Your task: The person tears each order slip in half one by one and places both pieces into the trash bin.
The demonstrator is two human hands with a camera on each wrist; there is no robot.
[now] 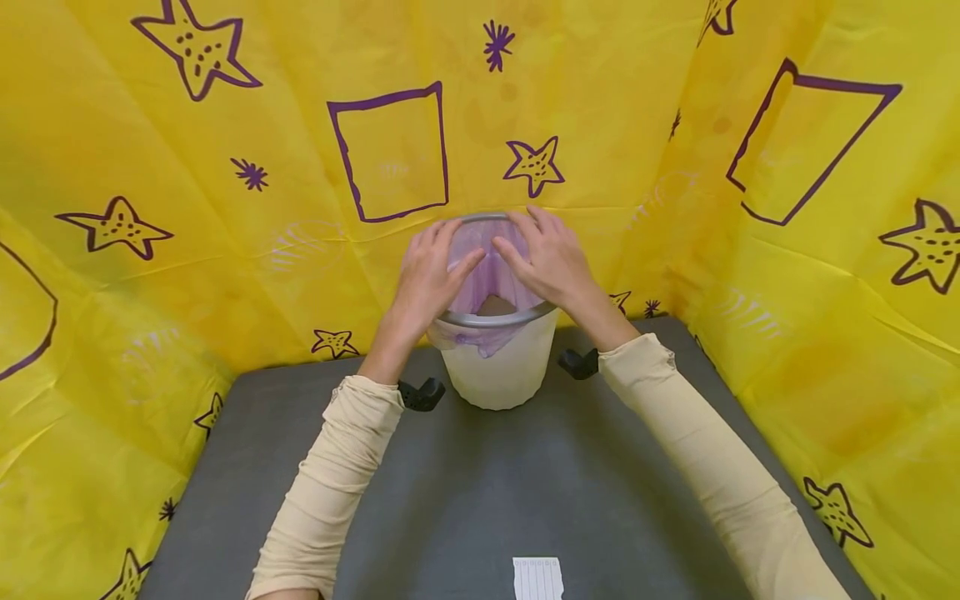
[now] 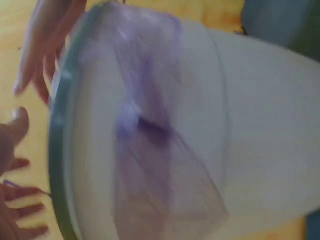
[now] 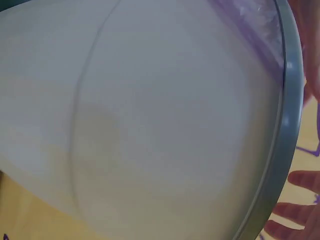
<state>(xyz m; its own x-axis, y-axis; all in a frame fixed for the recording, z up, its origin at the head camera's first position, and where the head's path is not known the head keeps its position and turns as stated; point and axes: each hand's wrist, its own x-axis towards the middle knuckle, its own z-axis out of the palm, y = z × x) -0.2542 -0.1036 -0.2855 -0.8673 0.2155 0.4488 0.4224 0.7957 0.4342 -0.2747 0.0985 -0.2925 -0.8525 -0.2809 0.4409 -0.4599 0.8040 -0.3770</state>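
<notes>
A small white bin with a grey rim stands at the back of the grey table. A thin purple bag lines it and hangs a little over the near rim. My left hand lies over the left side of the opening, its fingers stretched onto the bag. My right hand lies over the far right rim with its fingers spread on the bag. The left wrist view shows the bin, rim and bag up close; the right wrist view shows the bin wall and rim.
The grey table is walled on three sides by a yellow sheet with purple stars. Two black clips sit either side of the bin. A white folded strip lies at the table's near edge.
</notes>
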